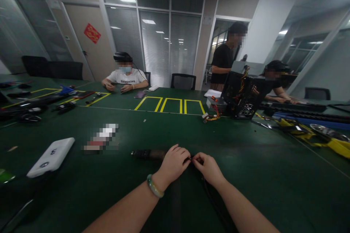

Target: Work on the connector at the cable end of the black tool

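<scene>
Dark cable end [191, 159], pinched tight by left hand [173, 164] and right hand [209, 168], may slip free if tugged unevenly.

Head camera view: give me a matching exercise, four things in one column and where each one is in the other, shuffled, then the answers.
Things:
1 cable
2 bracelet
3 white box
4 computer case

Places:
A on the left wrist
B far across the table, to the right
C pinched between left hand and right hand
D lying flat, left of the hands

Pairs: 1-C, 2-A, 3-D, 4-B
</scene>
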Demonstrator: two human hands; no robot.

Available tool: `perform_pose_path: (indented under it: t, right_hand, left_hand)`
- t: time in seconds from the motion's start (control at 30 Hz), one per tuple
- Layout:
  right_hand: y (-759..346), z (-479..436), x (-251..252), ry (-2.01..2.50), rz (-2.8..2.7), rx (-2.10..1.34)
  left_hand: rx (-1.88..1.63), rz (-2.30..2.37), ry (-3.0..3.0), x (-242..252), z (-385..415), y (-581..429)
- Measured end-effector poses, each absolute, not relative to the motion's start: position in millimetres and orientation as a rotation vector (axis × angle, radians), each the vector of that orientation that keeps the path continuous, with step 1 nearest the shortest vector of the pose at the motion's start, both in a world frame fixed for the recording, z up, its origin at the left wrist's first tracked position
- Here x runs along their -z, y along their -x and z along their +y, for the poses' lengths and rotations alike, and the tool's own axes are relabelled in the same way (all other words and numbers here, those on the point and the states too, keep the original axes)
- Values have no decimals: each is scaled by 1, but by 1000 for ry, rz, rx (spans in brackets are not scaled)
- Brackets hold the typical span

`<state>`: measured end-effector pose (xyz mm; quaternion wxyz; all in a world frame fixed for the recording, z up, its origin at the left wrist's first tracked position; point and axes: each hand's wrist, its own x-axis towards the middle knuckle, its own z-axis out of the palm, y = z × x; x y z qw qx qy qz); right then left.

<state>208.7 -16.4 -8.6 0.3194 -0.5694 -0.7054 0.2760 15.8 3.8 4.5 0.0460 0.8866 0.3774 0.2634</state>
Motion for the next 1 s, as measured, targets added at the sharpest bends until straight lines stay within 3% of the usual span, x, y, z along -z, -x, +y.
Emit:
perform_pose_path:
  t: [0.3,0.57,1.0]
  right_hand:
    - [-205,-15,10,1503,-1918,-681]
    - [-181,-10,-10,1699,-2336,-153]
    - [-175,1,-15,1771,-2568,92]
  left_hand:
    - [-736,1166,-2725,-7,-4,-15]
    - [-800,1136,-2678,-4,-7,-12]
    - [-899,972,-2806,-23,-23,-6]
